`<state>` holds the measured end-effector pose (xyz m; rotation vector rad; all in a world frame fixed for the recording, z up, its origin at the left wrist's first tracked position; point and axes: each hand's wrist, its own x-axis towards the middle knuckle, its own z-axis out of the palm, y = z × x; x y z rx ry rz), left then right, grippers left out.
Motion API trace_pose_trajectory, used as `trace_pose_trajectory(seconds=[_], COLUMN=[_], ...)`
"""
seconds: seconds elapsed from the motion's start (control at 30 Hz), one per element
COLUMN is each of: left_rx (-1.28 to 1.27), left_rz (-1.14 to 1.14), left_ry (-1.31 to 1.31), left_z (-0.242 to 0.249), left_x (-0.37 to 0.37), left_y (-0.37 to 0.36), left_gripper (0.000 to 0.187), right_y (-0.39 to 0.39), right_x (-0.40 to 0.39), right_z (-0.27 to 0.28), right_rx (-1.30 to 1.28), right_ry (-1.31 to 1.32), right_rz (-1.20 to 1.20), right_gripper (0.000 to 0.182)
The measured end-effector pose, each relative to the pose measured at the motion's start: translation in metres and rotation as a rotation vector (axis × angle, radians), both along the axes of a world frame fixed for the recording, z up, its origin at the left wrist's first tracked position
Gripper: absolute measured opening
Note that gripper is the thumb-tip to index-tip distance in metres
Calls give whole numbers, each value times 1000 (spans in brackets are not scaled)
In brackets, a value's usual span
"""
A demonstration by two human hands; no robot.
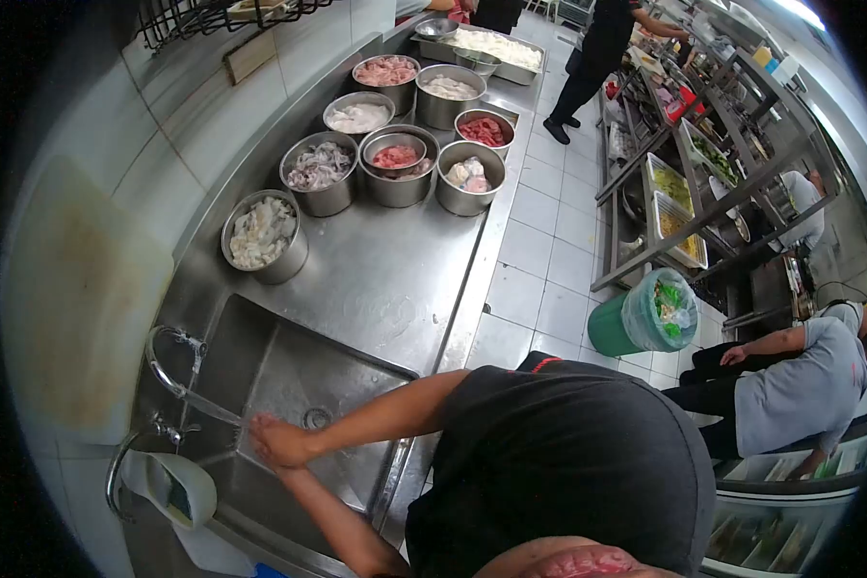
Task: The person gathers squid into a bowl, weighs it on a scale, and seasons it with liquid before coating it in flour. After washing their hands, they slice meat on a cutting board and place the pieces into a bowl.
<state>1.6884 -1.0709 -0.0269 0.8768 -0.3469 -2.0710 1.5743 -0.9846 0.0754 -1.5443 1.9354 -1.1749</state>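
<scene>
Over the steel sink [279, 356], my two hands are pressed together beside a stream of water from the curved tap [167, 371]. One hand [284, 441] lies on top, its arm coming from the right; the other arm rises from the bottom of the view, and its hand is mostly hidden beneath. The fingers are too small and overlapped to make out, and no object shows in them. Below and right of the hands is the round drain [316, 417]. A second tap [125, 462] stands over a whitish plastic container [178, 489] at the left.
Several steel pots of meat or seafood [263, 231] stand on the counter [356, 279] beyond the sink. A green bin [612, 328] stands on the floor near a metal rack [684, 246]. Co-workers are at the right [809, 376] and at the top [602, 58].
</scene>
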Motion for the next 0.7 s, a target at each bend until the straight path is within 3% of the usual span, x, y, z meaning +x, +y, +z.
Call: trace_pose_trajectory(seconds=[0.1, 0.2, 0.27, 0.33, 0.4, 0.43, 0.47, 0.5, 0.53, 0.6, 0.63, 0.67, 0.7], left_rx=[-117, -494, -605, -506, -434, -421, -298, -310, -170, -80, -11, -28, -37], left_rz=[-113, -89, -107, -154, 306, 343, 237, 171, 168, 243, 227, 160, 77], left_ry=[-15, -319, -143, 442, -97, -257, -114, -142, -10, -9, 135, 63, -7], left_z=[6, -22, -10, 81, 145, 189, 172, 157, 125, 113, 34, 44, 59], left_x=[3, -8, -12, -50, -94, -118, -109, -100, -90, -85, -61, -56, -60], left_y=[-10, -28, -21, 32, 78, 116, 107, 99, 83, 66, 34, 32, 37], left_gripper=[35, 35, 37, 43, 54, 59, 59, 59, 53, 32, 26, 25, 23], right_y=[12, -11, -31, -52, -68, -70, -72, -69, -64, -49, -40, -30, -22], right_x=[5, -2, -1, -3, -2, 1, 4, 4, -1, -14, -23, -33, -44], right_z=[6, 4, 1, -2, -4, -8, -14, -10, -7, 3, 6, 6, 6], right_rx=[-27, 23, 70, 112, 134, 146, 167, 204, 259, 380, 423, 456, 447], right_ry=[6, -46, -92, -133, -173, -214, -277, -390, -538, -808, -852, -834, -646], right_rz=[-42, -30, 11, 55, 113, 152, 199, 240, 270, 271, 251, 230, 280], right_gripper=[40, 39, 39, 39, 38, 38, 38, 38, 38, 38, 38, 37, 35])
